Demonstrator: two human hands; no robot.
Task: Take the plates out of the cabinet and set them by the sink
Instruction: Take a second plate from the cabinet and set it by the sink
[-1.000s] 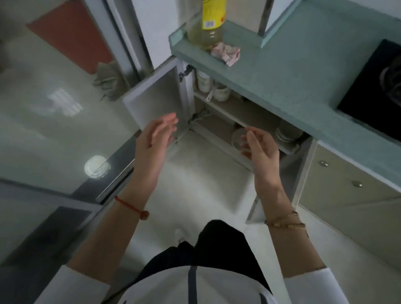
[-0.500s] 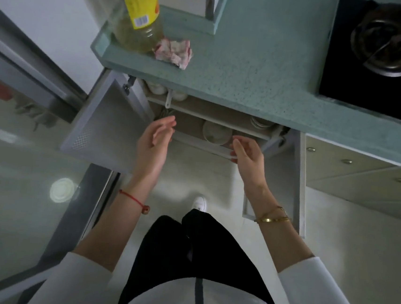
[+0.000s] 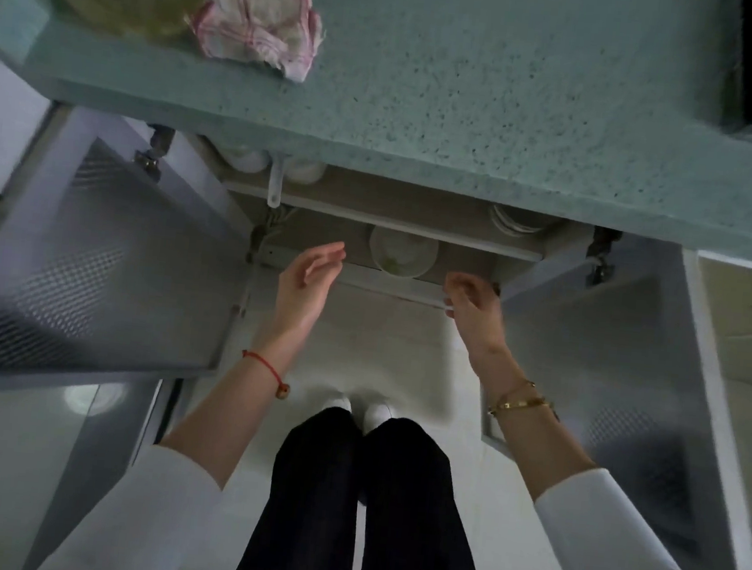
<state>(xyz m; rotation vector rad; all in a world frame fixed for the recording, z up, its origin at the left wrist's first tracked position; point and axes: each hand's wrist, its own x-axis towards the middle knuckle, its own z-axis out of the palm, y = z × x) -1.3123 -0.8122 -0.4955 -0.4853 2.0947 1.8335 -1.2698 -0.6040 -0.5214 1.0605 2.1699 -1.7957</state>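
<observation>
Reach has advanced: left hand (image 3: 308,278) and right hand (image 3: 473,303) are now at the cabinet (image 3: 350,204) mouth; half a second back they were short of it. Both empty. Left fingers (image 3: 326,252) apart, relaxed. Right fingers (image 3: 459,288) loosely curled near the shelf lip, contact unclear. Between the fingers and just beyond: round pale dish (image 3: 402,253), lower shelf. Beyond the right fingers, higher: plates (image 3: 516,220), stacked, half hidden under the surface (image 3: 476,87). Nothing lifted yet; grasp likely next.
</observation>
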